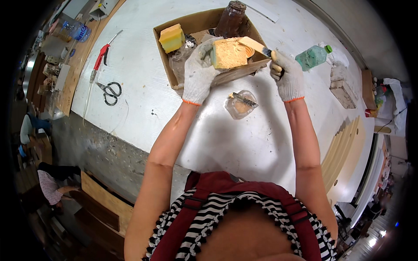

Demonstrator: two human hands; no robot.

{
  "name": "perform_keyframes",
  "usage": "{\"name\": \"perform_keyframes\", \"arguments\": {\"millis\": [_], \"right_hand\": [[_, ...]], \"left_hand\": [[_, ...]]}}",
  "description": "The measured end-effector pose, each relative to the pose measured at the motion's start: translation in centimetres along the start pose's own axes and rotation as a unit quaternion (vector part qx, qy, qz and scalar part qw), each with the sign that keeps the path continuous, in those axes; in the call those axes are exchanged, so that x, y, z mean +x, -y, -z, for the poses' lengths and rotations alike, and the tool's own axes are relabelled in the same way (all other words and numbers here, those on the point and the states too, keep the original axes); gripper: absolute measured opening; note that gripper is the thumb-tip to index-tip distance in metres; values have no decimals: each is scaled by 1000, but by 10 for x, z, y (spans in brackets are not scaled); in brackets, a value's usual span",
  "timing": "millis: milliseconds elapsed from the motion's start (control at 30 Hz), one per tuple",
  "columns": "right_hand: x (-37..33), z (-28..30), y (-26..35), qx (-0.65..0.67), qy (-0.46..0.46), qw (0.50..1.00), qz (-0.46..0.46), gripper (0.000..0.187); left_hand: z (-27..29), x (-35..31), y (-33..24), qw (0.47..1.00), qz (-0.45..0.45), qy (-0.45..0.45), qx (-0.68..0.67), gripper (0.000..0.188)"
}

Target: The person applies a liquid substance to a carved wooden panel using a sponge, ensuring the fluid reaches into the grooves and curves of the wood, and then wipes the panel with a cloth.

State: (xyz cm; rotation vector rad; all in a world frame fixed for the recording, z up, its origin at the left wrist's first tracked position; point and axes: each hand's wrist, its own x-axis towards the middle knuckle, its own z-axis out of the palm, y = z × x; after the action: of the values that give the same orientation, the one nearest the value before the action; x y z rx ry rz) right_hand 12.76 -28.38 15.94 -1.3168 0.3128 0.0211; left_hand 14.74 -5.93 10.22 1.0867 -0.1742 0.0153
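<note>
Left hand (200, 67) grips yellow block (230, 54), right hand (287, 75) grips flat tool (254, 45)

Yellow block sits in the left hand, raised over the near right part of the cardboard box (237, 75), rough face up. Roughly square, slightly longer left to right. Left hand clasps it from the left; right hand is to its right, just beside, fingers curled round the flat tool, probably a brush. Key relation: flat tool slants from the right hand toward far left, pale end at the block's far right corner; contact can't be told.

In the box: second yellow block (172, 38) at far left, crumpled clear plastic (177, 65) nearer, dark brown jar (230, 21) at the far side.

Outside, on the white counter (217, 143): clear dish (238, 114) near, between the forearms, with a dark strip (244, 99) across it. Green bottle (312, 58) and whitish block (342, 85) right. Scissors (112, 92) and red air gun (101, 56) left.
</note>
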Motion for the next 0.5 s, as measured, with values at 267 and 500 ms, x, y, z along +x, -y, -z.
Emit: {"name": "perform_keyframes", "arguments": {"millis": [267, 500], "right_hand": [[-15, -6, -4, -82, -19, 996, 22, 30], [-41, -40, 1, -130, 18, 991, 31, 25]], "left_hand": [[2, -4, -10, 1000, -2, -21, -2, 70], [3, -10, -10, 999, 10, -39, -1, 77]]}}
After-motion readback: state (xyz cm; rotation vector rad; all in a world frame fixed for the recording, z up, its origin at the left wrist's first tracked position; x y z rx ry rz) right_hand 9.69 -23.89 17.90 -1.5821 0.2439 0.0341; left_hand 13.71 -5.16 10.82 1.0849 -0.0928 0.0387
